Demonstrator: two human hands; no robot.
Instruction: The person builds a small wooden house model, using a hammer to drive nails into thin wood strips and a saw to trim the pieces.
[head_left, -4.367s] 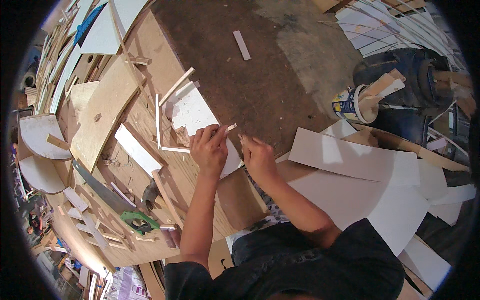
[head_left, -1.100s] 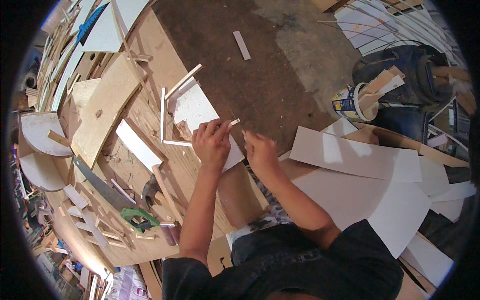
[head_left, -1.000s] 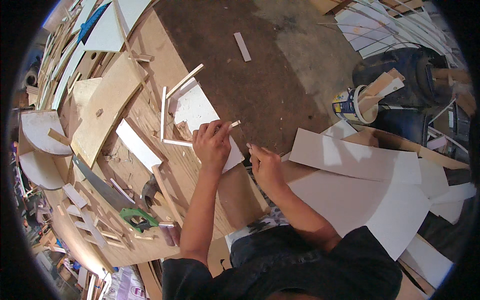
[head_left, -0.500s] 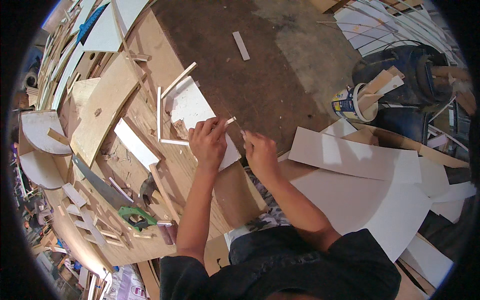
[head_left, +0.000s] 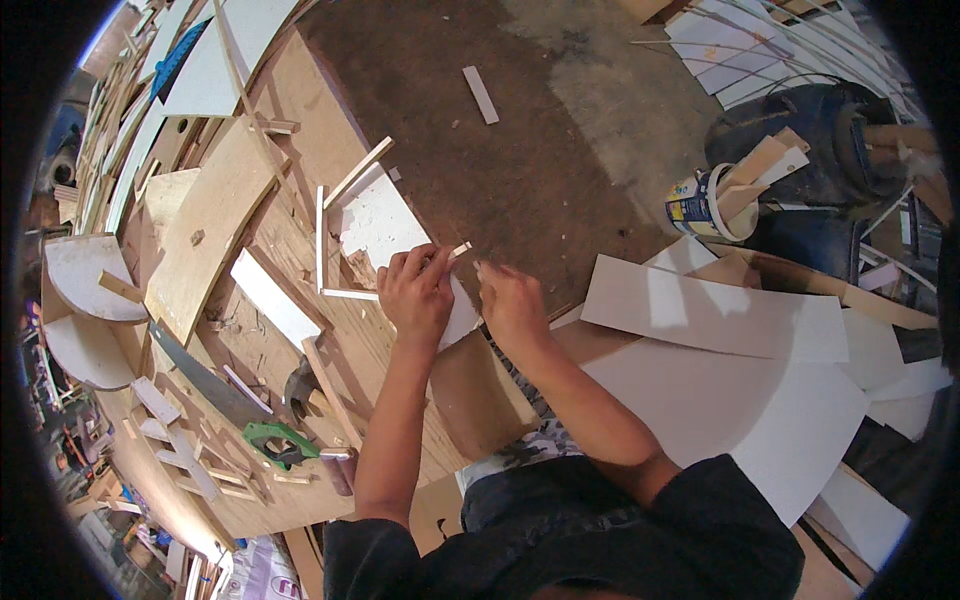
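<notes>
Head view: the left hand (head_left: 415, 295) is closed — thumb and fingers bunched round a slim pale strip (head_left: 461, 249), whose end sticks out beyond the fingertips toward the right. The strip's end shows above the dark floor (head_left: 560, 170), past the edge of a white board (head_left: 385, 215) that the hand covers in part. The right hand (head_left: 512, 305) is just beside it, apart from the left, its fingers curled closed on a thin thing (head_left: 478, 266) — too small to tell what.

Left of the hands, an upright slat (head_left: 321, 240) meets two others: a slanting slat (head_left: 360, 172) at the top and a low slat (head_left: 350, 294) that runs in under the left hand. Whether that one joins the strip cannot be told.

On the bench (head_left: 400, 450) a saw (head_left: 205, 380) with a green handle (head_left: 280, 445) lies near a white block (head_left: 275, 298). A curved ply sheet (head_left: 215, 225) lies farther up. To the right, white panels (head_left: 720, 310) overlap beside a bucket (head_left: 685, 210) of offcuts (head_left: 750, 172), which stands next to a black barrel (head_left: 800, 130).
</notes>
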